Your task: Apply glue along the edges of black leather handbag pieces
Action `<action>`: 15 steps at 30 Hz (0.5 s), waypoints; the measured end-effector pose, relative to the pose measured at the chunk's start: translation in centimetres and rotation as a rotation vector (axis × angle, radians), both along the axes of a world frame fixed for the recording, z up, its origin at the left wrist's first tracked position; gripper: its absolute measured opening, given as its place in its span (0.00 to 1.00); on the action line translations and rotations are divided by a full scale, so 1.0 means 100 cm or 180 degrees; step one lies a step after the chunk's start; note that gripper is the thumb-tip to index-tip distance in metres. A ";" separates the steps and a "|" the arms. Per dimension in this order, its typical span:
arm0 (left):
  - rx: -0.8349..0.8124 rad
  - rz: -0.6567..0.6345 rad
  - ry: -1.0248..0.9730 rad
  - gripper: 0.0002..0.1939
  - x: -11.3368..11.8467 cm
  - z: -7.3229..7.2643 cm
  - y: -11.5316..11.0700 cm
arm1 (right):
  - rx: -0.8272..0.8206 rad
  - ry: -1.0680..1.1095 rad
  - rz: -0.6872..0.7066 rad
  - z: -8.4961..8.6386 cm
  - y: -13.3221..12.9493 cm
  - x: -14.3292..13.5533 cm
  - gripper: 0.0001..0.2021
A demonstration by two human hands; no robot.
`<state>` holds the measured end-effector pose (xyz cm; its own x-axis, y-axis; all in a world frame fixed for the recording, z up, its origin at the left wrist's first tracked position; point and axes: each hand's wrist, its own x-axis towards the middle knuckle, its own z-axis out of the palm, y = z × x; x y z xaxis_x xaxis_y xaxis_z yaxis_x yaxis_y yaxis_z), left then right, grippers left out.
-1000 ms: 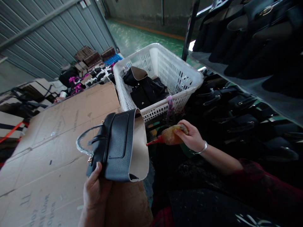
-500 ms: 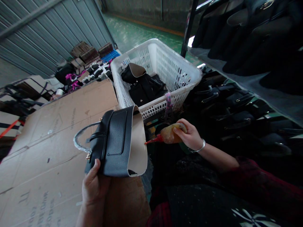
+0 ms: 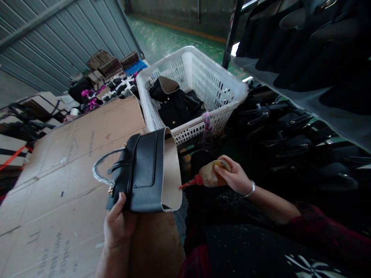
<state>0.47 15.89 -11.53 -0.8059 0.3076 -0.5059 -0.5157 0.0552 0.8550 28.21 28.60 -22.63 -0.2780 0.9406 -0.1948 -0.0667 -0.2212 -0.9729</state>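
A black handbag point(image 3: 146, 173) lies on its side above the cardboard, its open beige-lined end facing right and its wrapped handle point(image 3: 100, 166) to the left. My left hand point(image 3: 118, 222) grips the bag's lower left part, thumb on top and the other fingers hidden beneath. In my right hand point(image 3: 236, 177) is a squeeze bottle point(image 3: 213, 173) of yellowish stuff, held sideways. Its red nozzle point(image 3: 189, 182) points left, with the tip at the right edge of the bag's opening.
Beyond the bag stands a white plastic basket point(image 3: 194, 123) with black bags point(image 3: 176, 106) inside. Cardboard point(image 3: 69, 185) covers the surface at left. Racks of black bags point(image 3: 319, 50) fill the right side. Stacked pieces point(image 3: 107, 63) lie at the back left.
The bottle and my right hand have moved down, the nozzle tip sliding lower along the rim of the opening. The bag and my left hand have shifted slightly right.
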 end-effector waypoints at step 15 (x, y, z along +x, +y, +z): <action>0.0010 -0.0374 0.0325 0.11 0.012 -0.003 -0.017 | -0.3377 0.2608 0.1326 0.009 -0.065 -0.036 0.18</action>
